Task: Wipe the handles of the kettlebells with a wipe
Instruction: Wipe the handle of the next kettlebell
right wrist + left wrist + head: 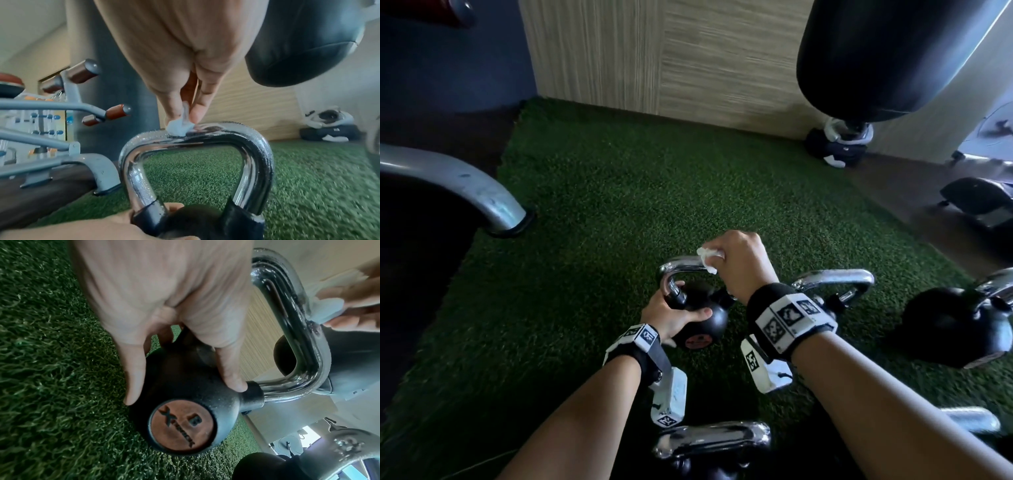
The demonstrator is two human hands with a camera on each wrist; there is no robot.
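Note:
A small black kettlebell [700, 317] [180, 386] with a chrome handle [678, 267] [292, 324] [197, 142] stands on green turf in front of me. My left hand [671, 315] [164, 308] grips its black body, thumb across the front, fingers near the handle's base. My right hand [739, 263] [185, 81] pinches a crumpled white wipe [709, 257] [327, 308] [180, 128] and presses it on the top bar of the handle.
More kettlebells stand around: one behind my right wrist [835, 284], a large one at right [955, 329], one near my forearms [712, 442]. A grey machine leg [482, 192] lies at left. A black punching bag [887, 58] hangs at upper right above its anchor [839, 144].

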